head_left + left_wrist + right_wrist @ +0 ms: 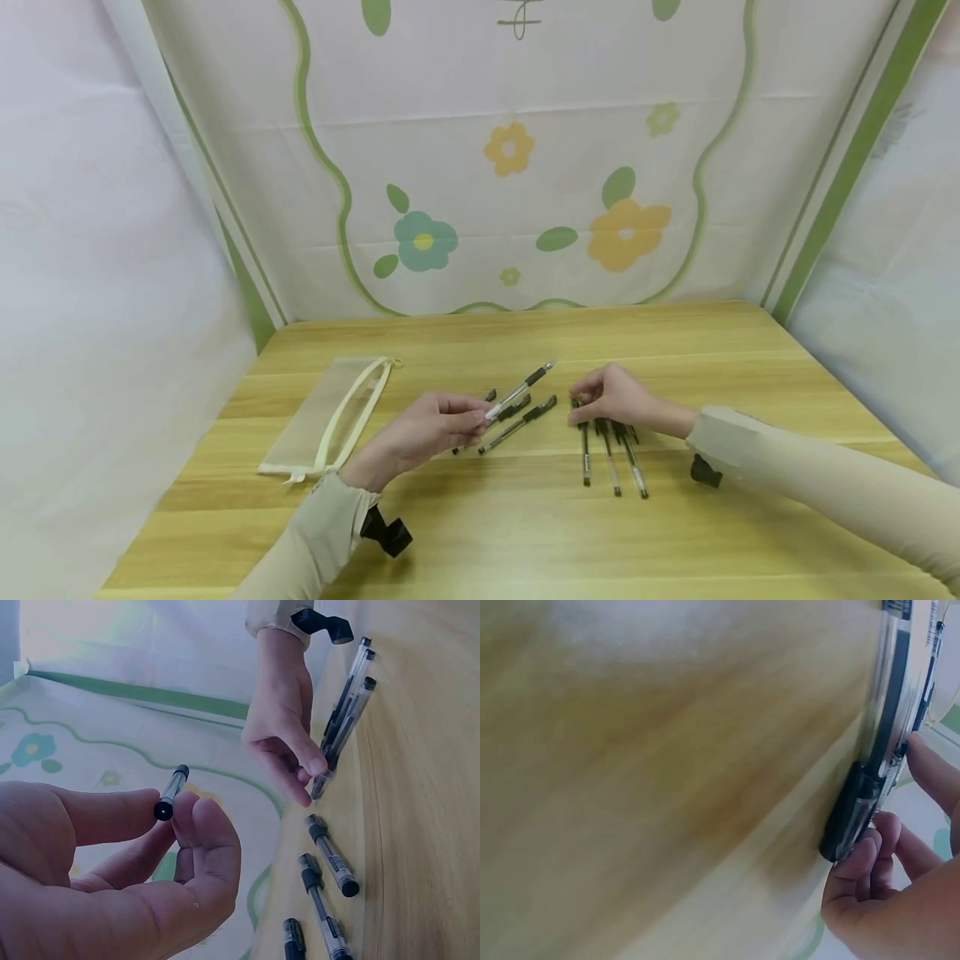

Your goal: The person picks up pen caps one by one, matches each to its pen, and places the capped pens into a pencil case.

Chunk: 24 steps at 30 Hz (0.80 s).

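Observation:
My left hand (442, 427) pinches a clear-barrelled gel pen (517, 392) between thumb and fingers, its black grip and bare tip pointing away to the right. The pen's dark back end (163, 811) faces the left wrist camera. My right hand (617, 395) holds the black-capped end of a gel pen (586, 458), the leftmost of a group on the table. In the right wrist view, thumb and fingers stand on either side of the capped pens (855, 814). Beside it lie other capped pens (632, 467), their caps partly hidden under the hand.
Under the left hand's pen, three capped gel pens (521, 423) lie slantwise on the wooden table (480, 533). A pale mesh zip pouch (311, 417) lies flat at the left. Flower-printed cloth (450, 150) stands along the back edge, with white cloth on both sides.

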{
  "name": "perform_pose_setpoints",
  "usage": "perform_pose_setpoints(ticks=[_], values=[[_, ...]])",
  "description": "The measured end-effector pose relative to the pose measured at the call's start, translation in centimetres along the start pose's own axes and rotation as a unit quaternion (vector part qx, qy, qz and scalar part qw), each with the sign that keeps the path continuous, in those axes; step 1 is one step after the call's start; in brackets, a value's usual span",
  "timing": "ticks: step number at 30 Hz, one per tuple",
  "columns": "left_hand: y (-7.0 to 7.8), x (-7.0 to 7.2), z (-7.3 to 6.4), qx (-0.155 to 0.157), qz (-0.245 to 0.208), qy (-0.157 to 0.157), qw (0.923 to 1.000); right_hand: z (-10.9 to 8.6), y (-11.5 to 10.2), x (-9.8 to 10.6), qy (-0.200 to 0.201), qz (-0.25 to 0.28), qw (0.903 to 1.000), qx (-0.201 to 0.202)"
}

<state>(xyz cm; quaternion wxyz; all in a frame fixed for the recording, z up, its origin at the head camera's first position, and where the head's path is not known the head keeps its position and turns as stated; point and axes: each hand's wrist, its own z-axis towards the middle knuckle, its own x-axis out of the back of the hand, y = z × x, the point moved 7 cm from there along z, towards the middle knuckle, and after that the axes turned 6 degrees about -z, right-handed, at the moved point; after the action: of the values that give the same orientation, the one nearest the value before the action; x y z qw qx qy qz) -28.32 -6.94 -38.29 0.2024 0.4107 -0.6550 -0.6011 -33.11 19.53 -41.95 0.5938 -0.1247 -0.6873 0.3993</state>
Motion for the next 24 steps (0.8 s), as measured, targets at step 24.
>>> perform_pose_setpoints(ticks=[24], values=[[0.6, -0.5, -0.6, -0.016, -0.022, -0.011, 0.9996, -0.3, 0.4, 2.2, 0.069, 0.131, 0.9882, -0.039]])
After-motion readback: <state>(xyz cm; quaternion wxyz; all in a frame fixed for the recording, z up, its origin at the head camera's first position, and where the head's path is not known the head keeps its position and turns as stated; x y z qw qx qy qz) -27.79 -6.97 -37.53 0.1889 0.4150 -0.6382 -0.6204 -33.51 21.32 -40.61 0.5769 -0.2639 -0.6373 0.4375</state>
